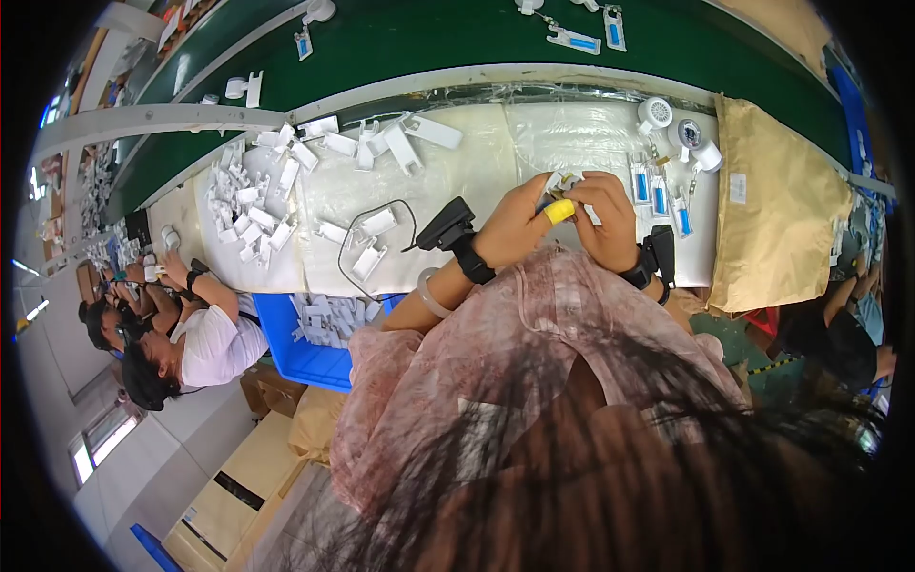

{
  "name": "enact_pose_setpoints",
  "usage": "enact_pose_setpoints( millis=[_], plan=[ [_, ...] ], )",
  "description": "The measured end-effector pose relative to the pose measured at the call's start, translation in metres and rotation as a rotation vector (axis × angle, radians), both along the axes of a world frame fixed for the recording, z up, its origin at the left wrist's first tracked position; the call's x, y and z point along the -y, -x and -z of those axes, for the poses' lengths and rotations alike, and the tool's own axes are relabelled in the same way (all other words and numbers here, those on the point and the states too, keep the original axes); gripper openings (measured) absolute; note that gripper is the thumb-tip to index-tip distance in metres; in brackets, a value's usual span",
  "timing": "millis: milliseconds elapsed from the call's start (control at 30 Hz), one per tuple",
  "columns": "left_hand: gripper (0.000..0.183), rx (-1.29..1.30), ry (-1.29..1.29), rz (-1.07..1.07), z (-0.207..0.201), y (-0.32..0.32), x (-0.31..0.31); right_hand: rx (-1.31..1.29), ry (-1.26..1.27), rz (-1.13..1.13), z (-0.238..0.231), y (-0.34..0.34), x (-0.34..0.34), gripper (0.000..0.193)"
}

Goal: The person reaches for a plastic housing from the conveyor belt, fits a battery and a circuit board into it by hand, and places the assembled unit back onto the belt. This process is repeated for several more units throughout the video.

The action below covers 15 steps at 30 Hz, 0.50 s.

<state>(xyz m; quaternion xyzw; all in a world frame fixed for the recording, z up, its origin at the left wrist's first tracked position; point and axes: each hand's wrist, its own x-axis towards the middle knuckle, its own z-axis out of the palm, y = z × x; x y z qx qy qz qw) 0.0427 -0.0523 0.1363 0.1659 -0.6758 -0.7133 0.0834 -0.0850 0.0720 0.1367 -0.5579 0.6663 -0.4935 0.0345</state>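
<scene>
Close in front of my body, above the table edge, both hands meet with fingers curled. My left hand and my right hand pinch a small white plastic part between them, mostly hidden by the fingers. A yellow wrap covers my left thumb. Just right of my right hand lie several flat white pieces with blue strips, joined by small chains to round white heads. Left of my hands, a few loose white plastic housings rest on the table.
A pile of white housings covers the table's left part. A blue bin holding white parts stands below the table edge. Brown paper lies at right. Beyond runs a green conveyor. A co-worker sits at left.
</scene>
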Motion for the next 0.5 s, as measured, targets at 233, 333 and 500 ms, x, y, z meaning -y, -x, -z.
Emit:
enact_pose_setpoints(
  millis=[233, 333, 500],
  plan=[
    [0.035, 0.143, -0.258, 0.057, -0.010, -0.007, 0.000, 0.032, 0.023, -0.004, -0.006, -0.006, -0.007, 0.024],
    [0.033, 0.133, -0.326, 0.060, -0.007, -0.010, -0.002, 0.077, 0.015, 0.009, -0.005, -0.012, -0.011, 0.024],
    [0.034, 0.099, -0.294, 0.056, -0.004, -0.013, -0.006, 0.122, 0.001, 0.027, -0.003, -0.017, -0.014, 0.025]
  ],
)
